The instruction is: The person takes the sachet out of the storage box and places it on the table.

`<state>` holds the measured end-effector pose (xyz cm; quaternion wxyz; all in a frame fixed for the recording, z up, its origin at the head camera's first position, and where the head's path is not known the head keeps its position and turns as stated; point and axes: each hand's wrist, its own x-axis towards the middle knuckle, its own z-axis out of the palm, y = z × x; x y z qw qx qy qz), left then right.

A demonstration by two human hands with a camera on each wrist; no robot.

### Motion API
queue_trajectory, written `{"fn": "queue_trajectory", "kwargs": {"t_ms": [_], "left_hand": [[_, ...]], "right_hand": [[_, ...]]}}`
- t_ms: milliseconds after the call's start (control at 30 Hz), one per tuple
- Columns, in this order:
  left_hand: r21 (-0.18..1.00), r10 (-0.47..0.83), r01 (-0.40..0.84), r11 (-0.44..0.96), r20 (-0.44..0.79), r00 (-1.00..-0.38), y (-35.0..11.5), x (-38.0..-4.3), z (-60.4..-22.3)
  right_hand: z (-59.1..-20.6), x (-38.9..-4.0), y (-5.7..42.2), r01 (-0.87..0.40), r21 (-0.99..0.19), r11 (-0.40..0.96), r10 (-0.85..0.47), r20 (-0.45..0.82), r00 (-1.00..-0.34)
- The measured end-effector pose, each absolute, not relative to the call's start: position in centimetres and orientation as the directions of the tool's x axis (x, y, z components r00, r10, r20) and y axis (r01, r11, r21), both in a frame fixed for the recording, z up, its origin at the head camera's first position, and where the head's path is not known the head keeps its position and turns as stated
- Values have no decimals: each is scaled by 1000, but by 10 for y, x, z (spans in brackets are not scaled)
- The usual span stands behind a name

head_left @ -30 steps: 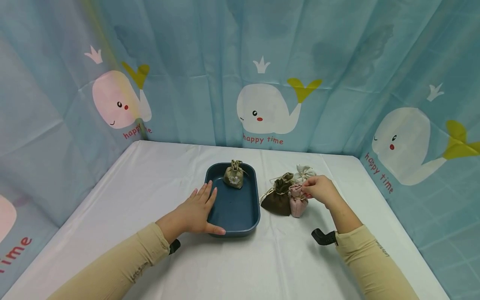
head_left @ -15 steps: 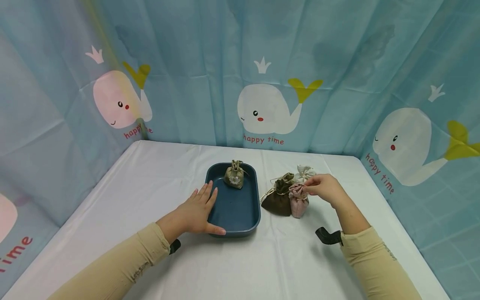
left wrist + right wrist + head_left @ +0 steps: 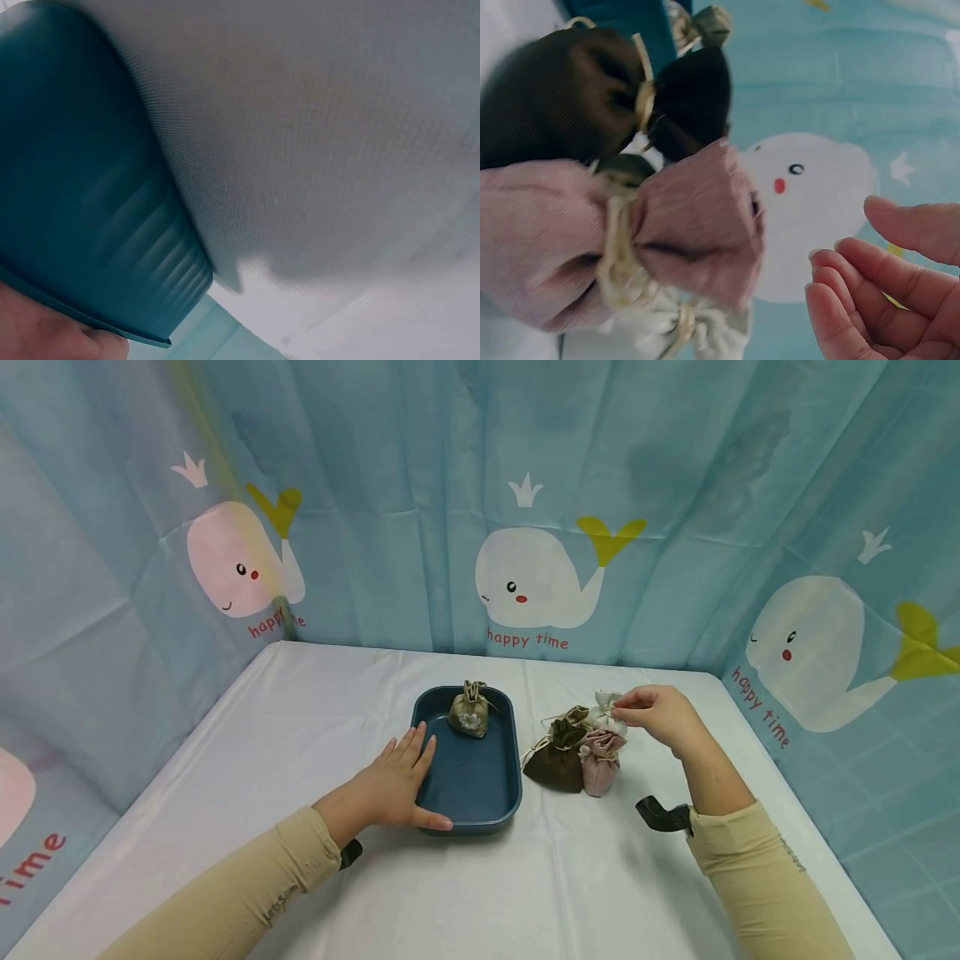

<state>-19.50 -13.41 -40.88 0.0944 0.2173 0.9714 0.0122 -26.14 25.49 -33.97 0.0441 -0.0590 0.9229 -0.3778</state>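
My left hand [image 3: 393, 781] lies with straight, spread fingers over the left side of a blue rectangular tray [image 3: 468, 785], its thumb along the near rim. A small olive drawstring pouch [image 3: 469, 714] with a white flower sits at the tray's far end. Right of the tray stand a dark brown pouch [image 3: 553, 767], a pink pouch [image 3: 600, 768] and, behind them, a white pouch [image 3: 604, 717]. My right hand [image 3: 660, 714] hovers by the white pouch's top. In the right wrist view its thumb and fingers [image 3: 900, 277] are parted, with nothing between them.
A white cloth [image 3: 480, 893] covers the table. Pale blue curtains [image 3: 375, 568] with whale prints rise along its back and sides. Black wrist-camera mounts [image 3: 663, 816] stick out near the sleeves. An olive fabric piece [image 3: 626, 171] shows between the brown and pink pouches.
My right hand has left the pink pouch's top and moved up and slightly right, toward the white pouch. The pink pouch's top now leans a little more rightward. My left hand stays put.
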Motion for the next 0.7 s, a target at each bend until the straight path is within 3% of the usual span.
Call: {"fn": "queue_trajectory", "kwargs": {"t_ms": [700], "left_hand": [[62, 426, 422, 904, -189, -885, -134, -195, -408]], "right_hand": [[-331, -277, 212, -183, -674, 716, -217, 35, -976]]}}
